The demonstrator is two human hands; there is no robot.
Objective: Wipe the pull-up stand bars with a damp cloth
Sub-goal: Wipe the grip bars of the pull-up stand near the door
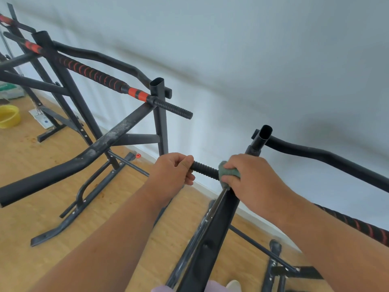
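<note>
- Ribbed bar end (205, 170): a short black grip stub, low centre of the view, projecting leftward from the near stand upright (212, 228). Only the middle section shows between the two hands.
- Cloth (228, 172): grey-green, bunched around the ribbed bar end where the stub meets the upright. It is mostly covered by fingers.
- Right hand (250, 178): fingers curled over the cloth, pressing it onto the bar; thumb side faces the camera.
- Left hand (173, 172): closed in a fist around the free tip of the ribbed bar end, thumb on top. A narrow length of bare ribbing separates the two hands.
- Open tube top (264, 134): the hollow upper end of the near upright, just above the right hand. A curved black bar (328, 160) runs from it to the right edge.
- Second stand (160, 114): stands to the left, well apart from the near one, with open floor between them. Its own ribbed stub (174, 109) points toward the wall gap; its red-and-black grip bar (94, 75) runs up-left.
- Scuffed dip arm (90, 150): juts from the second stand toward the lower left edge.
- Wooden floor (130, 207): visible under both frames.
- White wall (252, 60): close behind both stands.
- Yellow container (9, 116): on the floor at the far left edge.
</note>
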